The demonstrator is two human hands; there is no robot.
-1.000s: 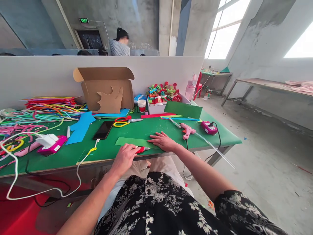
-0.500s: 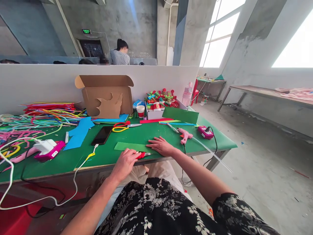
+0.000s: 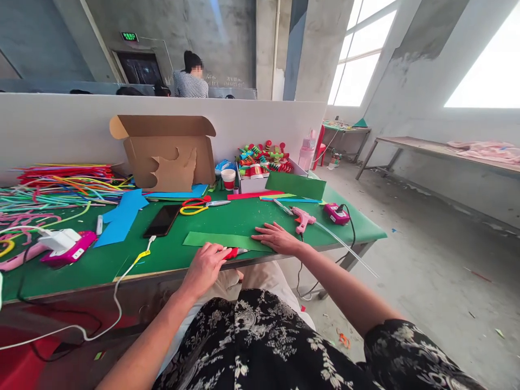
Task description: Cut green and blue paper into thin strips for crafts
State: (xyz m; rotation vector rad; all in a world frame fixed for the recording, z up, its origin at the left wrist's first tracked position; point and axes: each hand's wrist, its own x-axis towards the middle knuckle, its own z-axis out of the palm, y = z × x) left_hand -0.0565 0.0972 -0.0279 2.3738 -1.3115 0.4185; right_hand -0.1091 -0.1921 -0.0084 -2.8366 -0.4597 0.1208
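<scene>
One left hand (image 3: pixel 206 266) holds one red tool (image 3: pixel 233 253), the right hand (image 3: pixel 280 239) spread on one green strip (image 3: pixel 219 239).

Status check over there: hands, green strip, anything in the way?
Left hand holding red tool; right hand spread on green strip; scissors beyond, clear.

The right hand (image 3: pixel 278 239) has slid rightward along the green strip (image 3: pixel 227 239).
</scene>
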